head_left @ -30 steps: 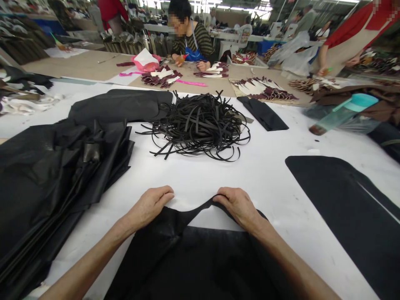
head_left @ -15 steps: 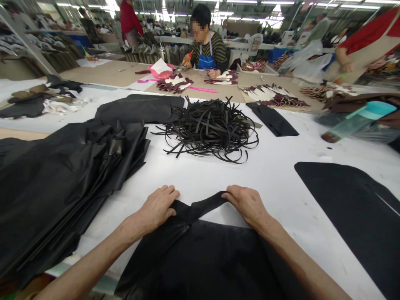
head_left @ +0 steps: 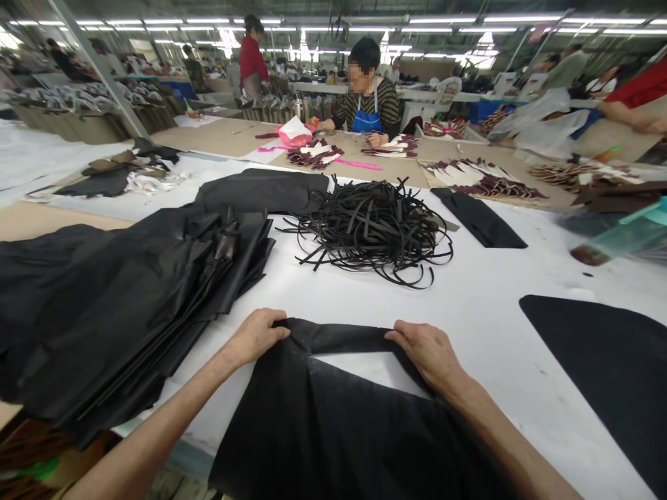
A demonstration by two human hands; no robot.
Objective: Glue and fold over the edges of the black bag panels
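Note:
A black fabric piece (head_left: 338, 430) with a handle-like loop at its top lies on the white table (head_left: 484, 305) in front of me. My left hand (head_left: 255, 335) grips the loop's left end, fingers curled over the cloth. My right hand (head_left: 430, 353) pinches the loop's right end. The strap between them is stretched out nearly flat, with white table showing through the opening below it.
A thick stack of black fabric (head_left: 119, 305) lies at the left. A heap of black strips (head_left: 375, 226) sits beyond my hands. Another black piece (head_left: 604, 361) lies at the right, a smaller one (head_left: 479, 219) behind. A person (head_left: 367, 97) works across the table.
My hands have moved apart, pulling the curved loop out into a flat, straight strap. The view has shifted a little, so the table's things sit farther right and lower.

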